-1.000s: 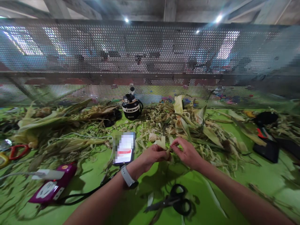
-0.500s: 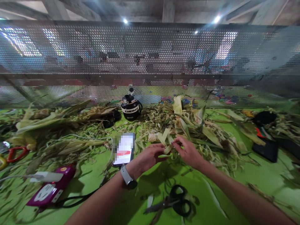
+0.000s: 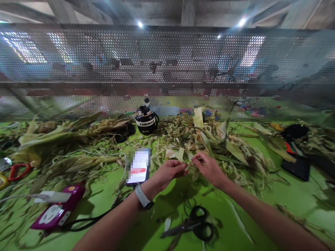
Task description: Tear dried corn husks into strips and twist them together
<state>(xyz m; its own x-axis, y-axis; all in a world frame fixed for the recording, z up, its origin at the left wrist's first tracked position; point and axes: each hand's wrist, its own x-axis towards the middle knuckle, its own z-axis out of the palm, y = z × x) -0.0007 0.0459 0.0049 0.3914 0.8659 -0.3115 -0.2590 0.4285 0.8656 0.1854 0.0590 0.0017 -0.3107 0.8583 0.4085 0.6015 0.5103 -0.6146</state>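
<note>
Fingers pinched, my left hand [image 3: 171, 171] grips a pale strip of corn husk [image 3: 181, 155] that rises from its fingertips. My right hand [image 3: 208, 168] is just to the right, its thumb and forefinger pressed together at the husk's edge; the bit between them is too small to see well. A grey-banded watch [image 3: 143, 198] is on my left wrist. Behind both hands lies a heap of dry corn husks [image 3: 204, 136]. Black-handled scissors [image 3: 188, 225] rest on the green table [image 3: 157, 230] below my hands, pointing left.
Left of my hands lie a lit phone [image 3: 138, 167] and a purple power bank [image 3: 59, 209] with a cable. A black ENERGY bottle [image 3: 146, 120] stands before the perforated metal screen [image 3: 167, 69]. More husks [image 3: 52, 143] and red-handled scissors [image 3: 19, 171] are at left, a dark phone [image 3: 297, 167] at right.
The husk strip between my hands has turned and now shows less of its broad side. My left fingers have closed further and shifted slightly; my right hand has hardly moved.
</note>
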